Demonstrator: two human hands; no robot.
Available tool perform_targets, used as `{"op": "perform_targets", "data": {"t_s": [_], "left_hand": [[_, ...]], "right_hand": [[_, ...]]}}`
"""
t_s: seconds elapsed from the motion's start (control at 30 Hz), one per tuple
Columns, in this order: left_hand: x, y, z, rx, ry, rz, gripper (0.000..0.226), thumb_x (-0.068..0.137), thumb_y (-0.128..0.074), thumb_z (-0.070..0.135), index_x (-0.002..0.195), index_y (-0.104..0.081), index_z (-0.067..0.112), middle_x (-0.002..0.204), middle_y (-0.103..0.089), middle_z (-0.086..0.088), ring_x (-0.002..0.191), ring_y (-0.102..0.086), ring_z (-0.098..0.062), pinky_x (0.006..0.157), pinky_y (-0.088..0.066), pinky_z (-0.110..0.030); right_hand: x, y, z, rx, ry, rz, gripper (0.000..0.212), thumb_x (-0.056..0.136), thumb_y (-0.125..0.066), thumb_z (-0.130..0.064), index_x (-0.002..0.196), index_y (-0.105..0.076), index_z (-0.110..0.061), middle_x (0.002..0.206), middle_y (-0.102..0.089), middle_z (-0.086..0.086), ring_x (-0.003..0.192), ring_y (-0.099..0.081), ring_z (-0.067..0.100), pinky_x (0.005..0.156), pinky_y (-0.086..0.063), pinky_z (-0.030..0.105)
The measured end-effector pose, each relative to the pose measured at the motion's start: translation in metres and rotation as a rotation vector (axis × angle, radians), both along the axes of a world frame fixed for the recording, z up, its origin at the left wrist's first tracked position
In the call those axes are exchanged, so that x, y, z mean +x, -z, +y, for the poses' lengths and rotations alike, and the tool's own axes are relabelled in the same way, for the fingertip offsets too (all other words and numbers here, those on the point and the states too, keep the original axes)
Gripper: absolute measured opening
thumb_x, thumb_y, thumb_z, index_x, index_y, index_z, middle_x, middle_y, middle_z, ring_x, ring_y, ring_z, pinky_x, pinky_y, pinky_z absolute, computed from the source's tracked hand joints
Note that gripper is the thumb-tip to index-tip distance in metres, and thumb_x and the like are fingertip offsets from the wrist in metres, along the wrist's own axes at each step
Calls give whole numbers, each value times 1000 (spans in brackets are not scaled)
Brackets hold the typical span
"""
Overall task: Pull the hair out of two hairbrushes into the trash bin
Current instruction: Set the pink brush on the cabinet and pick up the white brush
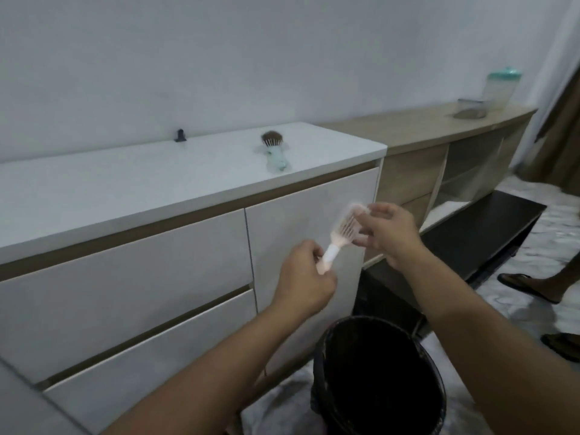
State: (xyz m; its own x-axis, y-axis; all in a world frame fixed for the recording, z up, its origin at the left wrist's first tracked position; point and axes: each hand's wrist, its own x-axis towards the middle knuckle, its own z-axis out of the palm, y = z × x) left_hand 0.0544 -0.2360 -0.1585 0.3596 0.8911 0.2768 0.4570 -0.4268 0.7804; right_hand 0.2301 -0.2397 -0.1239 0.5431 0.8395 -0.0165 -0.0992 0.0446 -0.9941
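My left hand grips the handle of a pink and white hairbrush, held tilted up to the right in front of the cabinet. My right hand is at the brush head with its fingers spread over the bristles; the blur hides whether it pinches any hair. A black-lined trash bin stands on the floor right below both hands. A second, light green hairbrush full of brown hair lies on the white cabinet top, far from both hands.
White drawers fill the left. A small dark object sits at the cabinet's back edge. To the right run a wooden shelf unit with plastic containers and a low black bench. Another person's sandalled feet are at the right.
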Motion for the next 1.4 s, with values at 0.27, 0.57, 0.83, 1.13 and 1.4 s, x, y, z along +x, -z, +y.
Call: {"op": "perform_targets", "data": {"t_s": [0.27, 0.57, 0.83, 1.13, 1.4], "left_hand": [[-39, -89, 51, 217, -249, -82, 18, 77, -62, 19, 90, -54, 10, 91, -59, -5, 81, -54, -25, 68, -44, -35], [-82, -132, 122, 182, -391, -18, 19, 79, -57, 17, 93, -49, 8, 96, -57, -9, 82, -51, -25, 65, -34, -32], [-100, -123, 170, 71, -519, 216, 23, 82, -58, 32, 96, -53, 14, 96, -63, -5, 82, -53, -24, 67, -40, -30], [-99, -120, 189, 56, -526, 348, 40, 75, -61, 39, 106, -57, 13, 107, -63, -6, 103, -59, -27, 78, -48, -35], [-80, -145, 178, 353, -482, 422, 41, 82, -54, 38, 111, -57, 10, 118, -59, -11, 113, -48, -30, 91, -42, -39]], "right_hand": [[-63, -103, 77, 191, -79, -429, 59, 76, -82, -9, 130, -57, -2, 118, -58, 14, 96, -66, 26, 65, -63, 35], [-129, -138, 155, 41, -209, -749, 34, 84, -66, -2, 118, -70, -6, 115, -70, 9, 81, -74, 26, 69, -63, 34], [-156, -126, 205, -137, -342, -732, 32, 89, -54, 3, 119, -64, 4, 120, -67, 23, 87, -64, 25, 83, -58, 38], [-153, -125, 215, -178, -391, -692, 34, 90, -53, 2, 123, -62, 0, 121, -66, 22, 85, -61, 23, 76, -56, 36], [-101, -153, 212, -153, -160, -688, 19, 83, -56, 12, 84, -68, -2, 85, -68, 13, 70, -62, 23, 58, -52, 28]]}}
